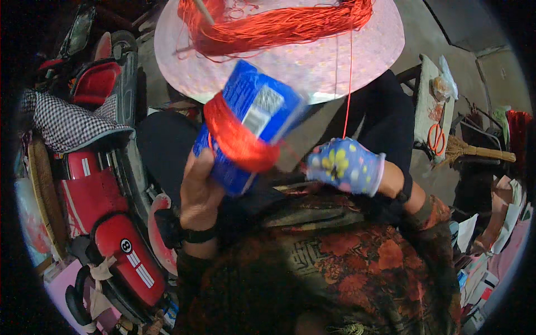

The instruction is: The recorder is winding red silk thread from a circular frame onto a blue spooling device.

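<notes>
My left hand (200, 187) is bare and grips the lower end of a blue packet (268, 103), which tilts over my lap and is blurred at its right edge. A thick band of red cord (237, 133) is wound around the packet's middle. To the right, my right hand (343, 166), in a blue flowered glove, is closed on a single red strand (349, 100). That strand runs up from the glove to a large loose skein of red cord (279, 34), which lies on a round pink speckled board (301, 67). My right fingertips are mostly hidden.
On the left stands a red and black scooter (125, 251) with a checked cloth (72, 120) over it. Orange-handled scissors (436, 138) hang at a narrow bench (427, 95) on the right, beside a straw broom (474, 152). Papers (497, 218) are piled at the lower right.
</notes>
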A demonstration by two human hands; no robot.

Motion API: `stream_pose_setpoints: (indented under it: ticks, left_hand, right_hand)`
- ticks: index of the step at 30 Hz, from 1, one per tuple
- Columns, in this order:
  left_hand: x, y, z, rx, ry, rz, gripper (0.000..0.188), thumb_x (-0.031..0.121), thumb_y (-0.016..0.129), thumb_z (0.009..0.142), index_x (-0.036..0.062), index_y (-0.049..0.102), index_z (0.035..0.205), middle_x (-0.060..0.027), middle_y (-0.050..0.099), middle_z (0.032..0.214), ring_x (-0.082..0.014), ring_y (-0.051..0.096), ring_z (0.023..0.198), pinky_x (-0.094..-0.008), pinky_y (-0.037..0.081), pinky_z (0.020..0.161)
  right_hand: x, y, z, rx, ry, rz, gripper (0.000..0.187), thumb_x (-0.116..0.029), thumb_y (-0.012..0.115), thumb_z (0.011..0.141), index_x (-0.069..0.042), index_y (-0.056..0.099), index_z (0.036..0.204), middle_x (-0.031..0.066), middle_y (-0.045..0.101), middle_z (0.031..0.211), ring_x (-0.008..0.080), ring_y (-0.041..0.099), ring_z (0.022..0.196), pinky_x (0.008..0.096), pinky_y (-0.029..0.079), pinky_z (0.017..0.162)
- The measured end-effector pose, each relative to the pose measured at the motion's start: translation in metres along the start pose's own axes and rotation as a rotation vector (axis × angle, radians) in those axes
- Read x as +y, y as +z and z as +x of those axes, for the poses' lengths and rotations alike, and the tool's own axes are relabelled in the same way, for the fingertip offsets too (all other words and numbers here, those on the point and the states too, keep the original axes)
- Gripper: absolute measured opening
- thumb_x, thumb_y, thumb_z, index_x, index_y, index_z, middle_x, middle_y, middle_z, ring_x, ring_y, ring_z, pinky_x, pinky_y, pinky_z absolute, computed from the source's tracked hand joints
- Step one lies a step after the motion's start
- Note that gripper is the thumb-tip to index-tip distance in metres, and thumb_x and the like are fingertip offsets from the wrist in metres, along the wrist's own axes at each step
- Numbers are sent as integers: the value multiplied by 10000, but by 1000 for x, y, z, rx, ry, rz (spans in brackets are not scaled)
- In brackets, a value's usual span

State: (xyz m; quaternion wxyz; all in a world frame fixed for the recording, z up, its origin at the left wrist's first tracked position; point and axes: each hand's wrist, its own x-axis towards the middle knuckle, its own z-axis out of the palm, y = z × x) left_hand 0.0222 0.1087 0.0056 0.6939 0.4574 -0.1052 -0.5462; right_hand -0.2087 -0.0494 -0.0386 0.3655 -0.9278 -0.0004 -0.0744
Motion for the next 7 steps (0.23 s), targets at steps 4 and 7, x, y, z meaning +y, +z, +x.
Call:
stream_pose_setpoints:
  ticks: [4,7]
  left_hand:
    - [-7,-22,16,-48,48,629,410,182,680,825,30,543,1180,-53,598,1000,-151,586,936,-309,476,842]
    - [-5,-17,16,-425,-95,1117,569,209,717,800,88,473,1299,-59,571,1157,-178,543,1093,-352,424,956]
  right_hand:
    - [-24,-45,17,-176,-158,-17,473,-458,611,831,-137,617,1179,82,630,1096,280,618,916,379,501,773]
    - [-30,-68,40,-84,55,-33,221,-325,645,832,-132,653,941,96,658,866,298,630,835,389,509,707]
